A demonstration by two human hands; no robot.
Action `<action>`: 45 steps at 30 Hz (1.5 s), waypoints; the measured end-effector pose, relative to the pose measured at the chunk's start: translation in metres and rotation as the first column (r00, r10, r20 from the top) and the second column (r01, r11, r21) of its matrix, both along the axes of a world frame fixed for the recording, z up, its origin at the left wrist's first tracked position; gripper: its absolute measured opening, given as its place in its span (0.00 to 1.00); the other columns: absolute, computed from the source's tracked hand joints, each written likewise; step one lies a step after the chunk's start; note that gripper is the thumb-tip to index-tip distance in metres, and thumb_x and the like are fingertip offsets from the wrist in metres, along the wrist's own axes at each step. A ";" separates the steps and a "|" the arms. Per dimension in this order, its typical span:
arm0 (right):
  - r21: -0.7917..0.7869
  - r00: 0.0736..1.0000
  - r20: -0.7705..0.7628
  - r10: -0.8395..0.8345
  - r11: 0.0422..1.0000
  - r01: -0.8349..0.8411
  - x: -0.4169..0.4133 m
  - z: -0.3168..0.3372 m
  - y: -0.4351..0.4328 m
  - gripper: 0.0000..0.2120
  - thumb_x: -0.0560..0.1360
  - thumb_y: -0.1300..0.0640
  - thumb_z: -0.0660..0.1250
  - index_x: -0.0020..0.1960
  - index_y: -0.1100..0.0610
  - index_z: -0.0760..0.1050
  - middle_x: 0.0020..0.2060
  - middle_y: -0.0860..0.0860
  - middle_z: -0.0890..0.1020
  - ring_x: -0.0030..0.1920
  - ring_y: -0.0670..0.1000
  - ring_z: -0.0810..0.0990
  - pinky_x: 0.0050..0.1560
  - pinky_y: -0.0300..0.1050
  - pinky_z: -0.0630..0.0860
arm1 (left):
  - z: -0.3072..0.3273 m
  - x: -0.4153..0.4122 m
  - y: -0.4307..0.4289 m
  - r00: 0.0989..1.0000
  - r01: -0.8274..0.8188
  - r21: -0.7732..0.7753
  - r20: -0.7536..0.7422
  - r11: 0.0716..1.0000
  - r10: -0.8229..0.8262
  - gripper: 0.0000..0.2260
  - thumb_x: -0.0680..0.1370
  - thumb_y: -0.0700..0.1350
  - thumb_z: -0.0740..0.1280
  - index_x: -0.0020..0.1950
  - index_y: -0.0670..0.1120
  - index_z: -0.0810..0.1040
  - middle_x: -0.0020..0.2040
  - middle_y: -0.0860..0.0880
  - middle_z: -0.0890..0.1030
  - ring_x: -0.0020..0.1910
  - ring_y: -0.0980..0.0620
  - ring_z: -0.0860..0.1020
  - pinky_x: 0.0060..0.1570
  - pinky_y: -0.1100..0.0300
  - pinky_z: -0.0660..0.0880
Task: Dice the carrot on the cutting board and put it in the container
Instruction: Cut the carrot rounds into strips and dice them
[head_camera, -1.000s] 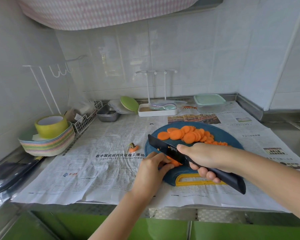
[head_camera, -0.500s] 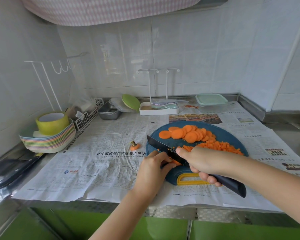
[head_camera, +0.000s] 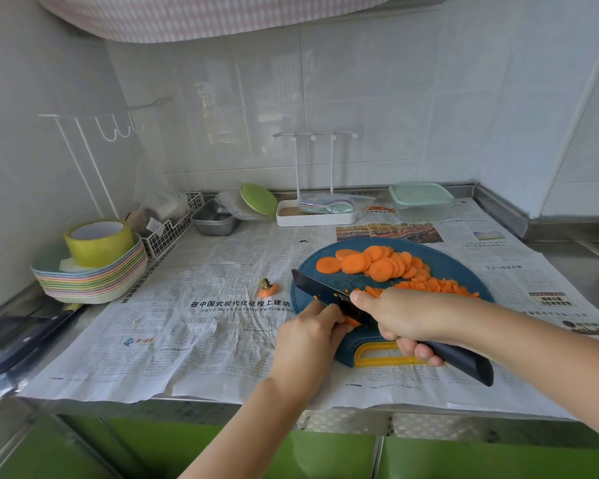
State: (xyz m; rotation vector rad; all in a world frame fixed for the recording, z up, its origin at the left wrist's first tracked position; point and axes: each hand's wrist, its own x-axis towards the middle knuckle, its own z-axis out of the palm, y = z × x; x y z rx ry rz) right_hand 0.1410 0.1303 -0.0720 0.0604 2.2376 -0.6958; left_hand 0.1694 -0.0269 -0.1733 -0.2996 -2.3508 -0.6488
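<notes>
Two hands show: left hand (head_camera: 308,335), right hand (head_camera: 398,314). One knife (head_camera: 320,286), one cutting board (head_camera: 446,264), one held carrot piece (head_camera: 351,321), one carrot top (head_camera: 268,288), one lidded container (head_camera: 421,198) upper right, one tape roll (head_camera: 99,242) at left.

Bare newspaper (head_camera: 201,340) is stretching wide between the cutting board (head_camera: 460,267) and the stacked bowls (head_camera: 90,281), with only a carrot top (head_camera: 268,289) sitting in it. The left hand (head_camera: 308,335), pinching a carrot piece (head_camera: 352,321), and the right hand (head_camera: 402,316), gripping the knife (head_camera: 317,286), are crowding the board's near edge. Carrot slices (head_camera: 357,263) are covering its far half. Behind, the strip before the container (head_camera: 421,200) is looking passable, probably.
</notes>
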 end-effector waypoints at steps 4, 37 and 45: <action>0.007 0.999 -0.045 0.029 1.000 -0.029 0.006 0.016 0.004 0.30 0.77 0.28 0.48 0.36 0.55 0.63 0.17 0.47 0.66 0.16 0.46 0.65 0.21 0.33 0.65 | 0.000 -0.001 0.000 0.994 -0.031 -0.187 -0.112 0.982 0.010 0.11 0.73 0.51 0.60 0.39 0.47 0.78 0.36 0.52 0.75 0.33 0.53 0.76 0.23 0.59 0.73; 0.072 0.995 -0.096 0.028 0.997 -0.021 0.011 0.016 -0.002 0.31 0.77 0.28 0.46 0.37 0.56 0.64 0.18 0.48 0.66 0.16 0.47 0.64 0.23 0.36 0.65 | 0.014 -0.027 -0.031 0.871 0.280 -0.526 -0.212 0.803 -0.443 0.10 0.79 0.44 0.64 0.44 0.41 0.82 0.37 0.48 0.75 0.34 0.53 0.73 0.31 0.61 0.71; 0.082 0.994 -0.098 0.047 0.996 -0.039 0.012 0.014 -0.008 0.31 0.77 0.29 0.46 0.37 0.56 0.64 0.21 0.50 0.67 0.18 0.48 0.65 0.24 0.37 0.66 | 0.011 -0.028 -0.031 0.859 0.292 -0.514 -0.230 0.806 -0.457 0.08 0.78 0.43 0.65 0.45 0.40 0.82 0.37 0.47 0.76 0.34 0.52 0.73 0.29 0.59 0.72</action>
